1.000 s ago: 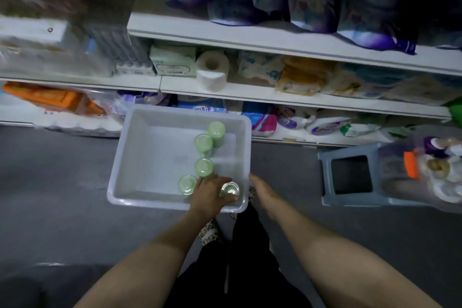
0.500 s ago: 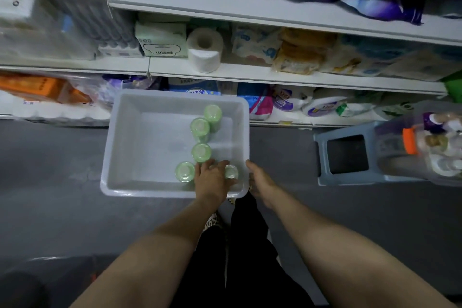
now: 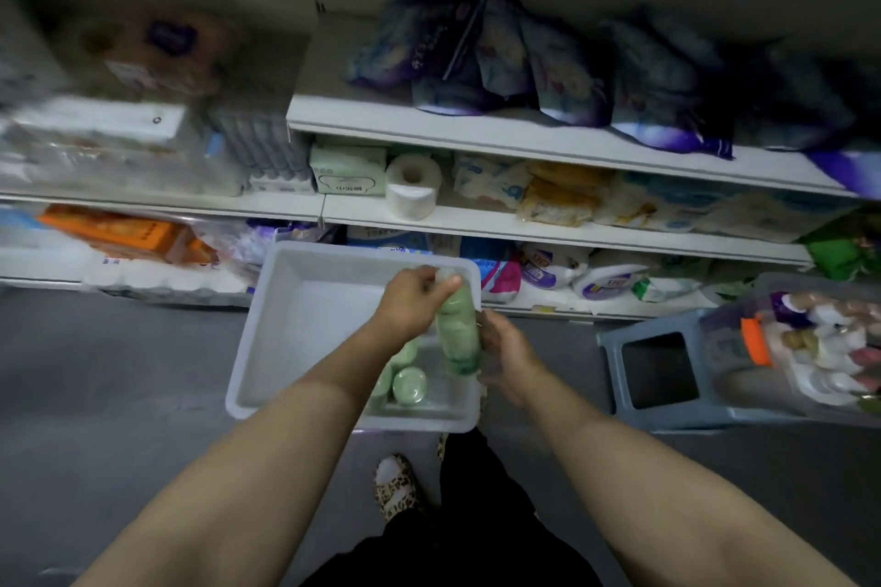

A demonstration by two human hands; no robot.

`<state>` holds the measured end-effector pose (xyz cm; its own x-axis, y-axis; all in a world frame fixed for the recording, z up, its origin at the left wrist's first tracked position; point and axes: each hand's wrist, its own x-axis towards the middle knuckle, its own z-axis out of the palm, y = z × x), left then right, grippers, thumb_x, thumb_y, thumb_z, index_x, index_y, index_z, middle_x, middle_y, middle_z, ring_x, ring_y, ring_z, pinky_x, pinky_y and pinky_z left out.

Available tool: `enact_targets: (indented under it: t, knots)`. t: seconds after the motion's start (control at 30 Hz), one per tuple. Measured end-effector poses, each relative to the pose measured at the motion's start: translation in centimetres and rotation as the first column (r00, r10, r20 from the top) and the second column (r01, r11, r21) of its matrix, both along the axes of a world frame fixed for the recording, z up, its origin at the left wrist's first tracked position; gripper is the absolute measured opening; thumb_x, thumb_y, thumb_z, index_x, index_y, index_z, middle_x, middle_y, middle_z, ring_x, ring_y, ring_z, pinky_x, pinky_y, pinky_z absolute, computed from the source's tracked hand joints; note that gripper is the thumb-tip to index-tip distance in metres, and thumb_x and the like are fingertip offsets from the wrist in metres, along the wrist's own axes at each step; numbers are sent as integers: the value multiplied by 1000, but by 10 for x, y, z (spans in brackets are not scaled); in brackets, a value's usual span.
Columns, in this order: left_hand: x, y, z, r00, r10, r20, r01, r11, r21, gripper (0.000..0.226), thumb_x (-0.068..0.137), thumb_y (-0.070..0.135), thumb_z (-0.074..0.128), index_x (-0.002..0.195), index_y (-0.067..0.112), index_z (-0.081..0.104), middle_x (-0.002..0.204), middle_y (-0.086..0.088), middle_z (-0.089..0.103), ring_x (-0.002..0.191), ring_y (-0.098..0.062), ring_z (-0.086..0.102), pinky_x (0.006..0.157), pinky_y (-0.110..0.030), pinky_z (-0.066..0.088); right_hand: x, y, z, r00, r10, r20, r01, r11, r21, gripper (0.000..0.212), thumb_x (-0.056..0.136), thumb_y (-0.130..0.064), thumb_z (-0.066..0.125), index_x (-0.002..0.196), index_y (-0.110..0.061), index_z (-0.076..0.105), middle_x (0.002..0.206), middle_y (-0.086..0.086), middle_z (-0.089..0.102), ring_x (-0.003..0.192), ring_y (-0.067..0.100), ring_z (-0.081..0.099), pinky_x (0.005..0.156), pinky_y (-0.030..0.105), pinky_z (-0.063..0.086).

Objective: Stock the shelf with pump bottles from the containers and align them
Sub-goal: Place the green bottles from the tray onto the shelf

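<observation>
Left hand [image 3: 410, 300]: fingers curled round the upper end of a pale green translucent plastic pump bottle [image 3: 457, 329], gripping it near the whitish cap. Right hand [image 3: 505, 348]: cupped against the lower right side of the same bottle, fingers wrapped round its base as far as the blur allows one to judge. Held bottle: lifted and tilted, cap end away from the person, above the near right part of the white rectangular plastic tub [image 3: 267, 300]. Tub: on the grey floor [image 3: 119, 372] in front of the lowest shelf level. Remaining green bottles [image 3: 409, 385]: standing upright inside the tub, in its near right corner, partly hidden under the left forearm; count uncertain. White metal store shelving [image 3: 476, 133]: behind the tub, several levels. Purple soft packs [image 3: 548, 76]: on the shelf level well above the tub. White paper roll [image 3: 413, 186] and pale green tissue box [image 3: 347, 169]: one level above the tub's far rim, side by side. Orange flat pack [image 3: 119, 231]: left of the tub on the lowest level. Grey-blue plastic stool [image 3: 667, 372]: on the floor right of the tub. Clear plastic container of mixed bottles [image 3: 820, 348]: resting on the stool's right side. Leopard-print slipper [image 3: 395, 486]: on the floor nearer the person than the tub.
</observation>
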<state>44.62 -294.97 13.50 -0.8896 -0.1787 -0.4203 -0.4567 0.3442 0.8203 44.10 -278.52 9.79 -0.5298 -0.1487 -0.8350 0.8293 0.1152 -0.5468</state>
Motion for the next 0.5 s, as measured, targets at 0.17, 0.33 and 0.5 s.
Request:
enact_targets:
  t: [0.17, 0.33, 0.5]
  knots:
    - [-32, -6, 62, 986, 126, -106, -122, 992, 46, 60, 88, 53, 64, 125, 6, 61, 119, -12, 65, 110, -27, 62, 94, -47, 53, -27, -12, 55, 984, -60, -168, 46, 995, -85, 35, 97, -55, 45, 107, -34, 71, 116, -6, 69, 110, 10, 58, 85, 48, 48]
    - [-64, -12, 132, 962, 132, -240, -129, 991, 25, 53, 87, 58, 63, 95, 6, 65, 96, -13, 69, 94, -33, 67, 85, -51, 56, -49, -21, 114, 931, -180, -319, 111, 969, -222, 37, 96, -52, 45, 96, -37, 78, 97, -14, 76, 99, 7, 64, 71, 35, 51]
    - [-85, -6, 204, 901, 112, -420, -123, 992, 2, 56, 83, 69, 58, 105, 18, 67, 105, 1, 69, 103, -22, 64, 92, -47, 53, -69, -21, 179, 861, -274, -429, 133, 935, -330, 43, 93, -59, 44, 111, -37, 76, 112, -4, 74, 112, 19, 63, 83, 43, 53]
